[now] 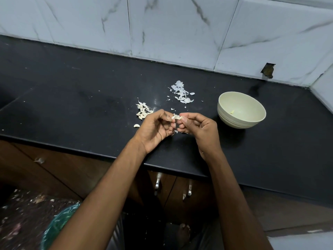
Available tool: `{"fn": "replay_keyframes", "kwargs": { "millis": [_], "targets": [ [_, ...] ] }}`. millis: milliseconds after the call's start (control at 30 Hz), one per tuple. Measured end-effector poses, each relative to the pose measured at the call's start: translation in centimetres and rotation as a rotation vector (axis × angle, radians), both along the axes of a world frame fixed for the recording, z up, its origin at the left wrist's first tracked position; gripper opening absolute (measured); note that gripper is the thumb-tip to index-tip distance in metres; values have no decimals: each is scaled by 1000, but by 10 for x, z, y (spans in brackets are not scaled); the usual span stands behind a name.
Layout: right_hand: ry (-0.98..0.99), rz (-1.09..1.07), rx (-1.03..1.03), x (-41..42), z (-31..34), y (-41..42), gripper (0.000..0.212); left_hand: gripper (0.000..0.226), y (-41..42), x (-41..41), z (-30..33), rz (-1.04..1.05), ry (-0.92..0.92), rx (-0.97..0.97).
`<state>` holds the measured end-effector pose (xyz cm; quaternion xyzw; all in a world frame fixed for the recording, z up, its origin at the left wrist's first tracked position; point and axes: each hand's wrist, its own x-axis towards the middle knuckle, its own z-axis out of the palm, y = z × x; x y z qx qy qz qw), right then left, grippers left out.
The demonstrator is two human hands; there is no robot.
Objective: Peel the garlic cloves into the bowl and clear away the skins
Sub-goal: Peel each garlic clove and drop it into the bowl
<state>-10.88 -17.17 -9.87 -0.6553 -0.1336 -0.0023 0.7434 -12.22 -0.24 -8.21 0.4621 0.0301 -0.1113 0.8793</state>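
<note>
Fingertips of left hand [156,127] and right hand [196,127] pinched together on one garlic clove [176,117], mostly hidden between them, above black counter [90,112]. Unpeeled cloves [143,111] partly behind left knuckles. Farther: bowl [241,110], contents hard to make out; skins [181,92] beyond.

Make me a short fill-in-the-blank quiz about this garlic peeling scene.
1. Both hands pinch one garlic ____ between them.
2. The bowl sits on the person's ____ side.
3. The heap of unpeeled cloves lies on the ____ countertop.
4. Loose skins lie ____ the bowl.

Missing words: clove; right; black; outside
</note>
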Motion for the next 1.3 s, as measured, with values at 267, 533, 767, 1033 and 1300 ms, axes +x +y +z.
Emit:
{"fn": "replay_keyframes", "kwargs": {
  "millis": [267, 533, 767, 1033, 1300],
  "targets": [
    [45, -32, 125, 3, -1, -1, 18, 24, -7, 3, -10, 137, -59, 90],
    [65, -75, 132, 5, -3, -2, 17, 16, -19, 0, -22, 394, -206, 399],
    [31, -106, 40, 6, -5, -1, 23, 23, -16, 0, -25, 456, -323, 467],
    [5, -91, -10, 5, -6, -2, 17, 15, -19, -2, -25, 370, -314, 469],
    [-51, -86, -49, 1, -5, -3, 13, 10, -16, -3, -27, 400, -310, 500]
  ]
}}
